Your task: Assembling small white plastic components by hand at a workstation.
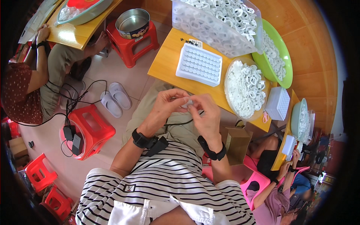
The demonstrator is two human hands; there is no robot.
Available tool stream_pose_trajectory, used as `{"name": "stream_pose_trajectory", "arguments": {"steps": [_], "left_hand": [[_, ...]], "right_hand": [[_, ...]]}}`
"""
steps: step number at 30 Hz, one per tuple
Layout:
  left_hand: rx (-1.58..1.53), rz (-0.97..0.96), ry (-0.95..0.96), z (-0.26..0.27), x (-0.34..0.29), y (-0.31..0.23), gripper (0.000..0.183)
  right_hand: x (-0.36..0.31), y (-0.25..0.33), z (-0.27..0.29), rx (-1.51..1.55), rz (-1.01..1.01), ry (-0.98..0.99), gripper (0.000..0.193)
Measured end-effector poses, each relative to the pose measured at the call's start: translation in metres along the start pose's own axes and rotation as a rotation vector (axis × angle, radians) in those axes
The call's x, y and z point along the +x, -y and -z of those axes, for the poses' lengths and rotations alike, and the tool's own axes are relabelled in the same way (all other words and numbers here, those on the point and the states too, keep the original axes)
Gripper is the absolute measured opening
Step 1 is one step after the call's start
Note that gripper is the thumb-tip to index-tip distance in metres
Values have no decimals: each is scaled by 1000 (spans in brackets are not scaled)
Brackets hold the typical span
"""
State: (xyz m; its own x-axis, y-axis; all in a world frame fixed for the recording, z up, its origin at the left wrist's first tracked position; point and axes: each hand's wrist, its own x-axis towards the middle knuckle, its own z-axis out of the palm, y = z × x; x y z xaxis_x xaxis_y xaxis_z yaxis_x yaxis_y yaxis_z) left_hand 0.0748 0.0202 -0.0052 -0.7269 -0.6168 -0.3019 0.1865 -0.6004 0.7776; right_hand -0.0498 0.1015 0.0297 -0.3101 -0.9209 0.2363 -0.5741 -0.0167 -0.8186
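Observation:
My left hand point(169, 105) and my right hand point(206, 114) meet above my lap, thumbs and fingertips pinched together on a small white plastic part point(188, 104). The fingers cover most of the part, so its shape cannot be made out. On the wooden table point(165, 56) just beyond my hands lies a white tray point(195, 79) with rows of round white pieces. To its right, a round clear bowl point(227, 96) holds loose white ring-shaped parts. Several tiny black pieces point(183, 39) lie behind the tray.
A translucent bin point(198, 30) and a green basin point(288, 77), both full of white parts, stand at the back. Stacked white trays point(277, 104) and pink scissors point(265, 117) are at right. Red stools point(98, 129) and slippers point(111, 103) are on the floor left. Co-workers sit on both sides.

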Motion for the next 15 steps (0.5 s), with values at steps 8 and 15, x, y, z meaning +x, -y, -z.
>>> {"name": "stream_pose_trajectory", "arguments": {"steps": [8, 15], "left_hand": [[-13, -29, -58, -9, 0, 0, 13], [80, -152, -55, -12, 3, 5, 12]], "right_hand": [[-14, -14, -8, 524, -433, -91, 13], [-8, -16, -14, 570, -508, -119, 7]]}}
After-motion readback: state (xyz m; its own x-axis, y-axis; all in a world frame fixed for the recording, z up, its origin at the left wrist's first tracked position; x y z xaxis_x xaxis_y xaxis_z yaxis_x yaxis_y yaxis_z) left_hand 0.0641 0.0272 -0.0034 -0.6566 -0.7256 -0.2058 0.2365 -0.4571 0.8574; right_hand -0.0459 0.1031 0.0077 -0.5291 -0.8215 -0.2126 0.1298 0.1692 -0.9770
